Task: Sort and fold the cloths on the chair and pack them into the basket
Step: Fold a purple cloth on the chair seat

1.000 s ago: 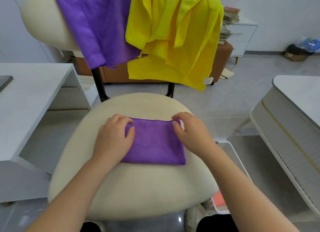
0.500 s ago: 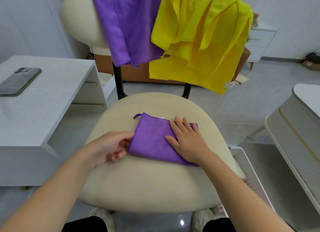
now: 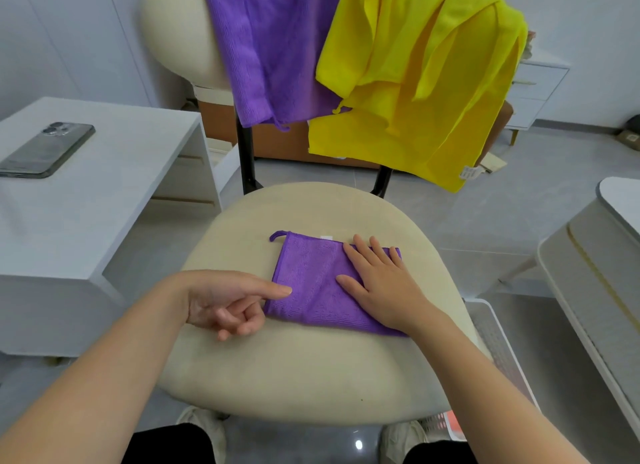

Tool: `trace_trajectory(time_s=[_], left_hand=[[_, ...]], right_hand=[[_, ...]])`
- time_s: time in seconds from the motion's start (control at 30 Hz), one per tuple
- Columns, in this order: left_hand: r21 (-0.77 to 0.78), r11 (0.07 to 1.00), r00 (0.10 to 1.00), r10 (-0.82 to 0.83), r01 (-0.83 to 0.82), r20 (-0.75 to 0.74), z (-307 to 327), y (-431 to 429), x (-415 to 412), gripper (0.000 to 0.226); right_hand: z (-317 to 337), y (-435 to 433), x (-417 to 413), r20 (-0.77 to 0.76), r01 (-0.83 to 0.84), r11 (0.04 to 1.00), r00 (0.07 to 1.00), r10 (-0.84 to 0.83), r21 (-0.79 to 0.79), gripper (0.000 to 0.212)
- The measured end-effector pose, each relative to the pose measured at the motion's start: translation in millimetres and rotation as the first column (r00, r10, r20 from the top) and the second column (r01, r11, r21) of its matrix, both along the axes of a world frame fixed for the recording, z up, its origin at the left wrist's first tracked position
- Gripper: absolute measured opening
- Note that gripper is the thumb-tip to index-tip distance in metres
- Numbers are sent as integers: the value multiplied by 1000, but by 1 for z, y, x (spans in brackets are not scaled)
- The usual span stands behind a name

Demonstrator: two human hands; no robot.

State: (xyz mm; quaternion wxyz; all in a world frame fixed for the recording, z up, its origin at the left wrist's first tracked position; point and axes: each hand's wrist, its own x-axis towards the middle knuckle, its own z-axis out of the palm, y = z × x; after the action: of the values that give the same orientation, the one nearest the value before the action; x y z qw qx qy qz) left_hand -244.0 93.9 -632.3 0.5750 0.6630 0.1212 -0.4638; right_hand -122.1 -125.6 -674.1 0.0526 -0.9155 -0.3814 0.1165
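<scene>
The cream chair [image 3: 311,377] fills the middle of the frame and serves as the folding surface. Over its backrest at the top hang the yellow cloths [image 3: 415,99] and a purple cloth [image 3: 270,47], apparently awaiting their turn. The white basket [image 3: 498,339] shows partly at lower right, beside the seat. The folded purple cloth [image 3: 311,290] lies on the seat. The right hand [image 3: 384,290] lies flat on it, grip wide, likely pressing the fold down. The left hand [image 3: 225,304] touches its left edge with one finger, the others loosely curled, holding nothing.
</scene>
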Motion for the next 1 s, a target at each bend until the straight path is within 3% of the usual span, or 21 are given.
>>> trace_trajectory(time_s=[0.1, 0.3, 0.5, 0.57, 0.63, 0.67, 0.7, 0.73, 0.77, 0.83, 0.93, 1.0], left_hand=[[-14, 1000, 1000, 1, -1, -6, 1, -8, 1, 60], [189, 961, 978, 189, -202, 83, -4, -22, 6, 26], [365, 897, 965, 203, -250, 163, -8, -15, 7, 23], [577, 779, 961, 120, -246, 249, -6, -13, 3, 28], [750, 508, 883, 51, -425, 466, -6, -15, 0, 27], [732, 369, 788, 1, -572, 615, -6, -19, 0, 20], [656, 304, 671, -68, -691, 738, -7, -25, 2, 11], [578, 307, 561, -153, -756, 814, -8, -34, 5, 9], [535, 357, 481, -235, -765, 845, -14, -42, 10, 20], [621, 426, 469, -413, -658, 780, -29, -58, 20, 40], [820, 402, 644, -510, -408, 570, -46, -67, 24, 78], [849, 406, 696, -498, -340, 517, -51, -67, 23, 96]], right_hand=[[1, 0, 0, -2, -7, 1000, 1000, 7, 8, 62], [-1, -1, -3, 15, -3, 1000, 1000, 3, 28, 61], [-1, 0, -2, 12, 2, 1000, 1000, -3, 25, 61], [-1, 0, -3, 10, 2, 1000, 1000, -2, 27, 61], [-2, -1, -2, 22, 0, 1000, 1000, 0, 13, 61], [-2, -1, -2, 33, -4, 1000, 999, 4, -2, 61], [-2, 0, -2, 43, -10, 1000, 999, 10, -17, 61], [-2, 0, -3, 47, -12, 1000, 999, 14, -26, 61], [-2, 1, -3, 45, -11, 1000, 999, 13, -29, 62], [0, 1, -3, 26, -4, 1000, 1000, 5, -21, 63], [2, -1, -2, -13, 2, 1000, 1000, -2, -13, 62], [5, -3, -2, -36, 22, 1000, 999, -22, 0, 61]])
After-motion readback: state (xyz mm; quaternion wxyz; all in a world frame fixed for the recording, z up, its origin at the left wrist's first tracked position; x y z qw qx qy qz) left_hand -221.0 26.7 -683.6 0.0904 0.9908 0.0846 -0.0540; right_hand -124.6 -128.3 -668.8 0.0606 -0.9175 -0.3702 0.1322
